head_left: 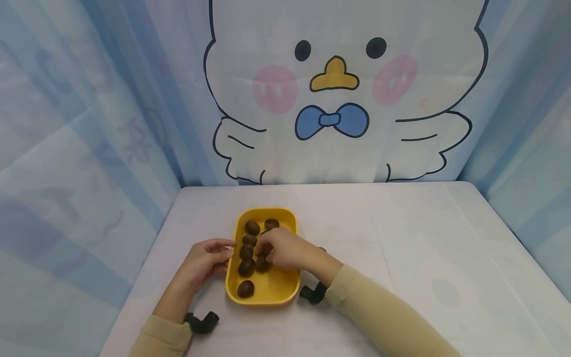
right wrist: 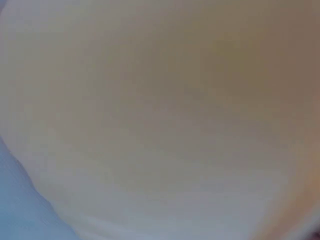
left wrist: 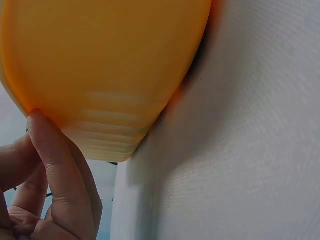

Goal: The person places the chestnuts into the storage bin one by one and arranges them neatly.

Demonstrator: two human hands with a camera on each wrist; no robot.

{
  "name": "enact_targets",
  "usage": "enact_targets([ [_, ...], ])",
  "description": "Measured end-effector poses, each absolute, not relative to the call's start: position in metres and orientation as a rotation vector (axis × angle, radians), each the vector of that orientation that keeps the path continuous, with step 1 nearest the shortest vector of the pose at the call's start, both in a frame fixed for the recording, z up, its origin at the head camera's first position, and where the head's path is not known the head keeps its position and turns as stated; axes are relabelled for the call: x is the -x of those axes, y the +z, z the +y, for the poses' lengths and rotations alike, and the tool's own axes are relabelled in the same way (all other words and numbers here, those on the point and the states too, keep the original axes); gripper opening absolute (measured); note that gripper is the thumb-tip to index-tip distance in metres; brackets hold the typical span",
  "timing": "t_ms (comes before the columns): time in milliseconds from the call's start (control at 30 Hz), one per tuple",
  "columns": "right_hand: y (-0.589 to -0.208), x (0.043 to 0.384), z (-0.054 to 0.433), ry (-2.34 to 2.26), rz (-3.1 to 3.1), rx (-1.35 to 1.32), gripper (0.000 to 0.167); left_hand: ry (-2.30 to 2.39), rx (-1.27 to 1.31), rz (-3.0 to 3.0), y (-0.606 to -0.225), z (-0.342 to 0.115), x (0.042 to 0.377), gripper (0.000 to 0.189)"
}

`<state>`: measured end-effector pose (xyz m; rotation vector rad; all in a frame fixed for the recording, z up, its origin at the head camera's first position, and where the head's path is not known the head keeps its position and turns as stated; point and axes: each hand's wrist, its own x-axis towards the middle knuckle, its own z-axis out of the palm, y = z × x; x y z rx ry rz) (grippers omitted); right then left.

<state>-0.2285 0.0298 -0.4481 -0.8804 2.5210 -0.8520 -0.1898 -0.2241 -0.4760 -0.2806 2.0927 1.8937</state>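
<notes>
A yellow tray (head_left: 276, 293) with rounded corners stands on the table and holds several dark brown chestnuts (head_left: 247, 267). They lie mostly in a column along its left side, with one chestnut (head_left: 271, 224) near the far right corner. My left hand (head_left: 206, 260) holds the tray's left rim by its fingertips; in the left wrist view, a fingertip (left wrist: 37, 117) presses the outer wall just below the rim. Inside the tray, my right hand (head_left: 285, 248) has curled fingers at a chestnut (head_left: 262, 264) in the second column. That hand covers part of the tray. The right wrist view is too blurred to show the grip.
A white cloth covers the table (head_left: 428, 258). Pale blue curtains (head_left: 80, 163) hang at both sides, and a cartoon-bird backdrop (head_left: 330, 158) rises behind the far edge. Black wrist-camera mounts (head_left: 202, 323) stick out by the sleeves. Something small and dark shows behind the right wrist.
</notes>
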Motion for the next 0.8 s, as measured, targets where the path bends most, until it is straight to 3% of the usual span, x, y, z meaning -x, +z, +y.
enact_targets([
  [467,-0.421,0.232,0.078,-1.110,2.563,0.769,0.027,1.890,0.281,2.097,-0.476,-0.224,0.190,0.040],
  [800,-0.438,0.237,0.126,-1.219,2.562,0.637,0.028,1.882,0.276,2.104,-0.476,-0.224,0.190,0.040],
])
